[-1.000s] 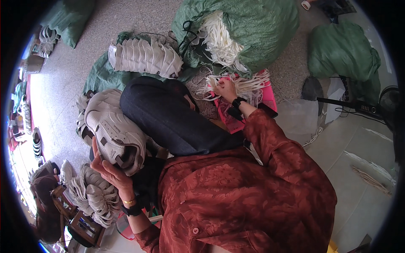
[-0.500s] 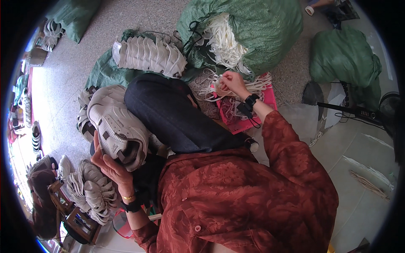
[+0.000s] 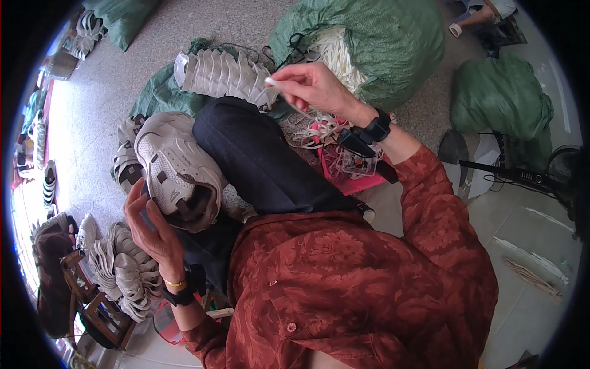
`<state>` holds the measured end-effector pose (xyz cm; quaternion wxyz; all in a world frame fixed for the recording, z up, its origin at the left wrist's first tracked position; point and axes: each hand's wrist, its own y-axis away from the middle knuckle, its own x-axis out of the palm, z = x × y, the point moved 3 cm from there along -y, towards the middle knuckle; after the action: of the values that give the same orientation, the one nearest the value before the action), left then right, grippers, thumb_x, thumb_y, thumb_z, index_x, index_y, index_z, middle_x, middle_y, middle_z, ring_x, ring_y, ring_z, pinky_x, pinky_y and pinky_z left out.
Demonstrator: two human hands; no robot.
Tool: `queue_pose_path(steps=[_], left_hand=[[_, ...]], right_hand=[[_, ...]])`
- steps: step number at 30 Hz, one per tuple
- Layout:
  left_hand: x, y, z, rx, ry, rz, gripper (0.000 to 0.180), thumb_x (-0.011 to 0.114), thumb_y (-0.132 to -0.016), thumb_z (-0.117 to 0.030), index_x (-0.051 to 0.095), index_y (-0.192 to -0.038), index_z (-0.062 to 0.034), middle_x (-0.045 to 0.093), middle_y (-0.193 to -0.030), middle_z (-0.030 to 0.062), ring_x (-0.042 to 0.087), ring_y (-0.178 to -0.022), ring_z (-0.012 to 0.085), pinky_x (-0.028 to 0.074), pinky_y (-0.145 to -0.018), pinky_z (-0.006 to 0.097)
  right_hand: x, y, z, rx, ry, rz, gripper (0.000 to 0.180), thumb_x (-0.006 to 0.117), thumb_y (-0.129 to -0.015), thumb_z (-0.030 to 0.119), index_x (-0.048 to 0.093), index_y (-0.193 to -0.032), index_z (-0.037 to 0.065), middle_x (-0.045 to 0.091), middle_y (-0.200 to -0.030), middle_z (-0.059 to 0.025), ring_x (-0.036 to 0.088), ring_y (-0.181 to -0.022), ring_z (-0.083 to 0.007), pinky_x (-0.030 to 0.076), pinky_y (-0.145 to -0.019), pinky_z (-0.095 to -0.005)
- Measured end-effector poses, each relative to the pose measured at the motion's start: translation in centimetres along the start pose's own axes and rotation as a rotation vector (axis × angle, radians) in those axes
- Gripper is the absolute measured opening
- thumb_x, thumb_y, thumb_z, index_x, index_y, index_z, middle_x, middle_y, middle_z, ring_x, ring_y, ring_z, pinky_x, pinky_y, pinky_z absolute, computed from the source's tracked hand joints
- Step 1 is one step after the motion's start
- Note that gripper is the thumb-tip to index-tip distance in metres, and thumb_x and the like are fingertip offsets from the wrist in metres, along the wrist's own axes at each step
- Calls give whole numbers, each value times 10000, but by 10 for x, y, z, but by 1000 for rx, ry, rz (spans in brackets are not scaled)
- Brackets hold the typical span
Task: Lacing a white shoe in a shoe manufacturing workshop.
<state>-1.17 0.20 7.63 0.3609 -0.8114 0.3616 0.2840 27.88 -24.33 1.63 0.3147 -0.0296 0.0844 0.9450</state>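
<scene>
My right hand [image 3: 319,89] is raised above my knee, its fingers pinched on a white shoelace [image 3: 270,82]. Part of the lace is hidden by the hand. On my other thigh rests a stack of light grey shoe uppers [image 3: 178,154], the nearest with its dark opening toward me. Beside that opening, my left hand [image 3: 152,230] is held with its fingers spread. Below my right wrist lies a pink tray [image 3: 356,184] with loose laces in and over it.
A large green sack [image 3: 399,49] spills white laces [image 3: 338,52] onto the floor. A row of nested uppers [image 3: 221,77] lies on green cloth. More uppers [image 3: 126,264] and a wooden stool [image 3: 101,313] are at the left. A fan [image 3: 562,172] and another green sack [image 3: 501,98] stand right.
My right hand has risen from the laces at the pink tray and moved left, carrying a white lace. My left hand has shifted slightly left, off the nearest upper's edge.
</scene>
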Motion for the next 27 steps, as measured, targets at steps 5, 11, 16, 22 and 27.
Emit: queue_pose_path(steps=[5, 11, 16, 22, 27], left_hand=[[-4, -24, -38, -31, 230, 24, 181, 505, -1035, -150, 536, -1118, 8, 586, -1335, 225, 559, -1261, 332, 412, -1072, 461], [7, -39, -83, -134, 739, 312, 230, 435, -1062, -142, 468, -1251, -17, 562, -1303, 151, 526, -1228, 216, 392, -1068, 365], [11, -34, -68, -315, 960, 567, 236, 563, -1052, -272, 542, -1007, -42, 522, -892, -40, 432, -819, 32, 370, -753, 197], [-14, -28, -42, -406, 981, 454, 279, 550, -1047, -293, 519, -879, -73, 481, -842, -34, 420, -795, 70, 384, -835, 259], [-39, -27, -13, -415, 1133, 295, 281, 537, -1041, -271, 491, -826, -97, 438, -766, -32, 438, -751, 96, 432, -947, 308]], right_hand=[[66, 3, 84, -141, -30, 228, 174, 658, -973, 132, 742, -1104, 54, 651, -747, 32, 547, -595, -15, 448, -526, -180], [112, 15, 132, -306, 70, 417, 162, 692, -927, 71, 726, -1068, -3, 682, -796, -4, 582, -739, -47, 485, -670, -238], [105, 23, 131, -359, 176, 337, 74, 727, -901, 95, 719, -920, 24, 636, -712, 36, 494, -622, -9, 368, -536, -214], [51, 2, 75, -312, 272, 20, 51, 679, -937, 67, 703, -947, 24, 597, -723, 69, 479, -641, 3, 365, -547, -204], [-30, -21, -6, -208, 342, -249, 98, 642, -973, 105, 681, -945, 19, 546, -700, 78, 457, -630, 0, 360, -547, -205]])
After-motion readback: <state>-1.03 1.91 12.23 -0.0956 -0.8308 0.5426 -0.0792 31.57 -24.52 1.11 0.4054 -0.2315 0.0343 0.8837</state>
